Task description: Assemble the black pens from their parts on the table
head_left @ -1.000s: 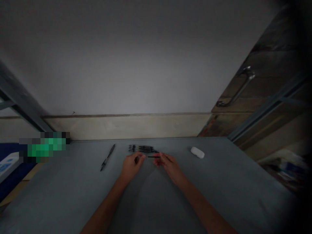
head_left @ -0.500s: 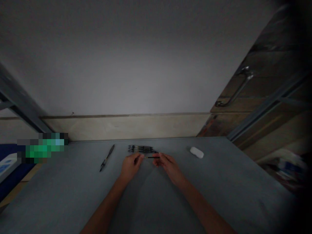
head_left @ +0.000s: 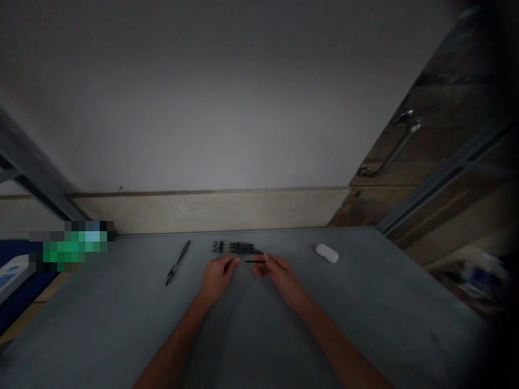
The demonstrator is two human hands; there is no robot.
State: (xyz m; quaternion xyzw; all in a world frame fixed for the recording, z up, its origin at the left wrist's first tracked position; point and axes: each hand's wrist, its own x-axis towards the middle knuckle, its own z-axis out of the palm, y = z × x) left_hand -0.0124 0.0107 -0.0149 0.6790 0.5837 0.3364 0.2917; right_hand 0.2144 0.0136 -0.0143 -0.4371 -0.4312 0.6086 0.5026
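Between my two hands a thin dark rod point(head_left: 254, 261), like a pen refill, lies level above the grey table. My right hand point(head_left: 279, 273) pinches its right end. The fingertips of my left hand point(head_left: 219, 274) are pressed together at its light left tip; a dark piece shows in that hand, too small to name. Just behind my hands several black pens point(head_left: 233, 247) lie side by side. A single black pen point(head_left: 178, 262) rests at a slant to the left of my left hand.
A white rounded object point(head_left: 327, 253) lies on the grey table point(head_left: 365, 302) at the right. Metal posts stand at both rear corners, with a wall behind. Beyond the left edge are a blurred-out green object point(head_left: 75, 247) and a white box point(head_left: 14, 275).
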